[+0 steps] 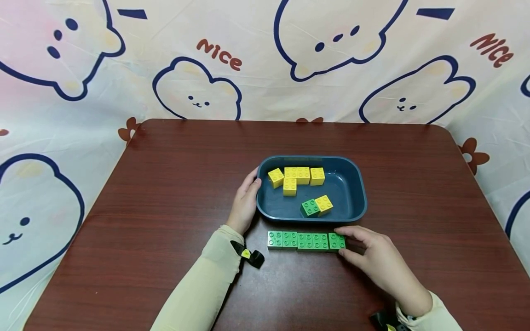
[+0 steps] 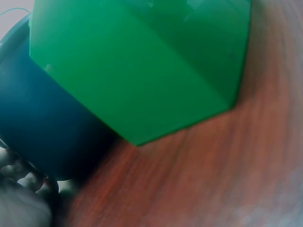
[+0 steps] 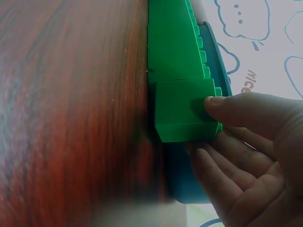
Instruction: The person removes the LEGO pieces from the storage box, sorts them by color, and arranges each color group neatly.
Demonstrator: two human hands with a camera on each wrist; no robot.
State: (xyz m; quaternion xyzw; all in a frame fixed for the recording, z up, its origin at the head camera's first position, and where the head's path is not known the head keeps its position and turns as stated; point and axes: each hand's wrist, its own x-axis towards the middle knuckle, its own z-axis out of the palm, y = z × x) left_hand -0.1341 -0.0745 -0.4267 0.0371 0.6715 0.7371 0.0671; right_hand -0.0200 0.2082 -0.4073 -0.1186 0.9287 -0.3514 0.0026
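My left hand (image 1: 244,202) holds the left end of a dark blue tray (image 1: 342,195), thumb at its rim. In front of the tray lies a straight row of green toy building blocks (image 1: 297,241), studs up. At the row's right end my right hand (image 1: 381,257) pinches the last green block (image 1: 337,242) between thumb and fingers. The right wrist view shows that end block (image 3: 184,104) in line with the others, the thumb on its near side. Green blocks (image 2: 137,61) fill much of the left wrist view, hiding part of the tray.
Inside the tray, several yellow blocks (image 1: 290,187) sit toward the back left. A green block (image 1: 310,208) and a yellow block (image 1: 324,204) touch near its front. All stands on a brown wooden table (image 1: 186,184), with a printed cloth (image 1: 256,92) behind.
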